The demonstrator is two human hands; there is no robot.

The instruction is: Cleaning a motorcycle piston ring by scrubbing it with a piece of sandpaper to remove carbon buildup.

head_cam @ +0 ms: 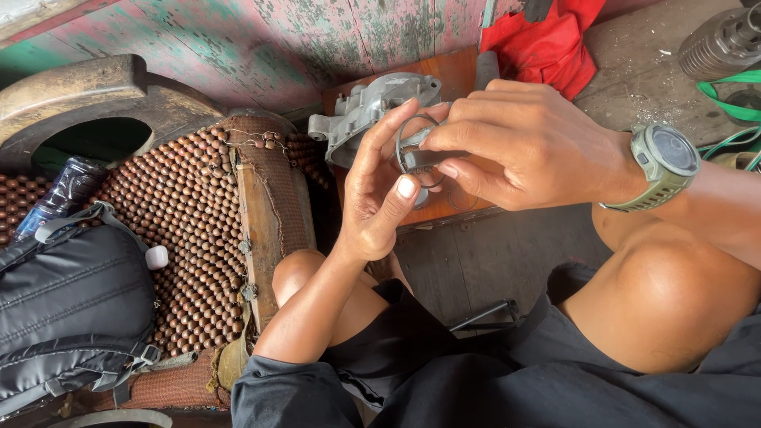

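Observation:
My left hand (380, 194) and my right hand (519, 147) meet in front of me over my knees. Together they hold a thin dark ring (404, 150), like a rubber seal, and a small dark cylindrical part (428, 158) that the ring loops around. The left thumb presses up against the ring from below. The right fingers pinch the part from above. A green wristwatch (662, 162) sits on my right wrist. Just behind the hands a grey cast-metal housing (369, 107) lies on a small wooden board (452, 75).
A wooden-bead seat mat (190, 214) lies at the left, with a black backpack (71, 309) and a dark bottle (67, 190) on it. A red cloth (547, 40) and a finned metal part (721, 40) lie at the back right. A green strap (733, 95) lies nearby.

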